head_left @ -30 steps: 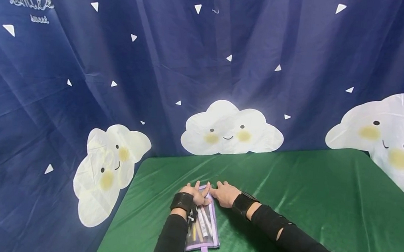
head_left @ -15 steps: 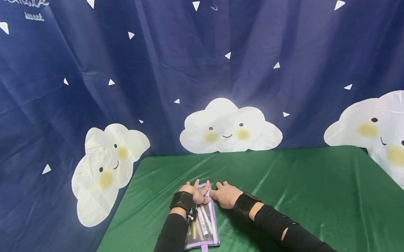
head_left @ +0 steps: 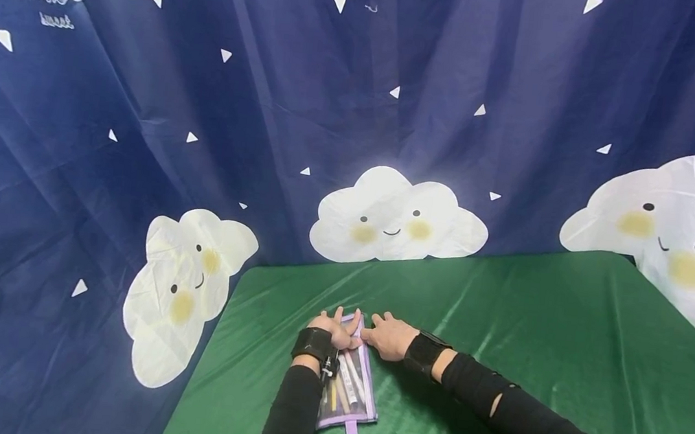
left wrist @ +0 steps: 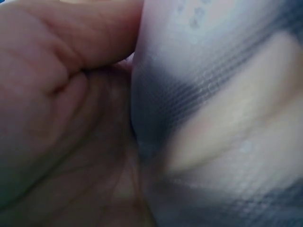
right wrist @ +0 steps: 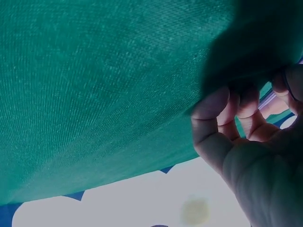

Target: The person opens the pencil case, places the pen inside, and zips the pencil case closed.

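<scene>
A see-through mesh pencil case (head_left: 361,377) with purple trim lies lengthwise on the green cloth, with pens and a yellow stick showing inside. My left hand (head_left: 336,330) rests across its far end, fingers spread and the thumb pressing on the mesh. The left wrist view shows the palm and thumb (left wrist: 94,33) right against the mesh, with a blurred pale stick behind it. At the case's far right corner, my right hand (head_left: 391,338) pinches the edge along the zip between thumb and forefinger. Its other fingers (right wrist: 208,113) curl on the cloth in the right wrist view.
Green cloth (head_left: 499,327) covers the surface around the case. Behind it hangs a dark blue curtain (head_left: 283,101) printed with smiling clouds. Both wrists wear black bands (head_left: 424,352).
Both hands and the pencil case stay almost in place. The head view has shifted slightly.
</scene>
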`<state>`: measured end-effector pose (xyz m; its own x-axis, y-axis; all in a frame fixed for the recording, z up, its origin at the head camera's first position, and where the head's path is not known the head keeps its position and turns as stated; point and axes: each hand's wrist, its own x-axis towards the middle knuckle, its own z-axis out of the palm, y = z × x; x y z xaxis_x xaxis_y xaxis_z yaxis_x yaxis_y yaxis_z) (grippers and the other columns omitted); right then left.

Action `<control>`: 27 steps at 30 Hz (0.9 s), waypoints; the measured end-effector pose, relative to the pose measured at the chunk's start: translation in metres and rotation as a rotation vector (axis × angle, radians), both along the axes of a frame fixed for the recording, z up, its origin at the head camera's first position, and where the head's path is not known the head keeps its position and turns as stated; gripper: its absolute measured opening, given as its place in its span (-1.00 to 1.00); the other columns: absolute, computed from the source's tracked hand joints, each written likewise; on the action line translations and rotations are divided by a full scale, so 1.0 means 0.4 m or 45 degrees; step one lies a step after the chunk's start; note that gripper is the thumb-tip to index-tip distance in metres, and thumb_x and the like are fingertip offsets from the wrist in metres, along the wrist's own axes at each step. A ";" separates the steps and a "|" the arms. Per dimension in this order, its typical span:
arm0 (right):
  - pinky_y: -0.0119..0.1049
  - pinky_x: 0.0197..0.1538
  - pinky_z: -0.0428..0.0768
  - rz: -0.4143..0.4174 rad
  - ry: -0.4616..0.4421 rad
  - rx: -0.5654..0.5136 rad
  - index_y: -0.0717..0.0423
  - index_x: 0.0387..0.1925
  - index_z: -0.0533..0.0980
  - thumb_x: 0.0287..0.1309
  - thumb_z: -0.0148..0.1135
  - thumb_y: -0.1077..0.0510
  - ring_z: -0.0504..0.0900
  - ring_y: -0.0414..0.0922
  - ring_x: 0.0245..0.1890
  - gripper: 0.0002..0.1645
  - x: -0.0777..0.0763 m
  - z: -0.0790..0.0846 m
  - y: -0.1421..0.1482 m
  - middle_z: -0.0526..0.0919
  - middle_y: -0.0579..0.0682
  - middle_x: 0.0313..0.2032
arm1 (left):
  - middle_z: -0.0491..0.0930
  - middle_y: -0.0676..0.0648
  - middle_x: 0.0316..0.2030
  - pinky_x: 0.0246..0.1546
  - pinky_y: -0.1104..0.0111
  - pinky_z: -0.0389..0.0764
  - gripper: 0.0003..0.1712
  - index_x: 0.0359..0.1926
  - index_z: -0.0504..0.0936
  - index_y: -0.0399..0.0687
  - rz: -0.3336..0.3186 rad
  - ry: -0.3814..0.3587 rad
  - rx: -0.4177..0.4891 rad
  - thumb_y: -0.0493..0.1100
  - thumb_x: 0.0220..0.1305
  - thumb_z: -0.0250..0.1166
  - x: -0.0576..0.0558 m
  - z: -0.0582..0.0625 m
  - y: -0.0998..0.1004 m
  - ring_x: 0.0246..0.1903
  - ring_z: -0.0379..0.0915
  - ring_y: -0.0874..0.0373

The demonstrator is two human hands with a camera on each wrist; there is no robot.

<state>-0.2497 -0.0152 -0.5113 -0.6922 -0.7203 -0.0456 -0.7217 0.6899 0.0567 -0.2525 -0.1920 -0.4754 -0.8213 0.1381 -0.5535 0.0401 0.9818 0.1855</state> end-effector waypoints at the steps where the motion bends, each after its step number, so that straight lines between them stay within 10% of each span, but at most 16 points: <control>1: -0.08 -0.08 0.70 -0.001 0.002 0.000 -0.11 -0.09 0.55 0.42 0.15 0.05 0.56 0.07 -0.12 -0.89 0.000 0.001 0.001 0.60 0.11 -0.04 | -0.11 -0.20 0.64 0.55 -0.26 -0.05 -0.25 0.59 0.08 0.39 -0.001 0.004 0.001 0.29 0.47 0.03 -0.002 0.001 0.000 0.57 -0.28 -0.49; 16: -0.01 -0.02 0.69 -0.026 -0.094 0.092 -0.39 0.27 0.49 0.42 0.16 0.00 0.49 0.01 0.06 -0.56 0.037 0.012 0.006 0.53 0.01 0.09 | -0.17 -0.19 0.64 0.54 -0.30 -0.06 -0.24 0.60 0.02 0.39 0.019 -0.016 0.000 0.26 0.49 0.00 0.001 0.005 0.002 0.58 -0.34 -0.46; 27: 0.01 -0.13 0.67 0.032 0.031 0.091 -0.32 -0.15 0.54 0.39 0.17 -0.06 0.46 -0.01 0.03 -0.94 0.076 0.011 0.019 0.52 0.00 0.13 | -0.17 -0.18 0.65 0.54 -0.29 -0.04 -0.20 0.62 -0.03 0.38 0.024 -0.014 -0.004 0.29 0.47 0.01 -0.001 0.001 0.003 0.59 -0.33 -0.43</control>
<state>-0.2194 -0.0076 -0.5070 -0.6753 -0.7331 -0.0812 -0.7367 0.6650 0.1229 -0.2528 -0.1909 -0.4750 -0.8174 0.1210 -0.5632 0.0196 0.9830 0.1827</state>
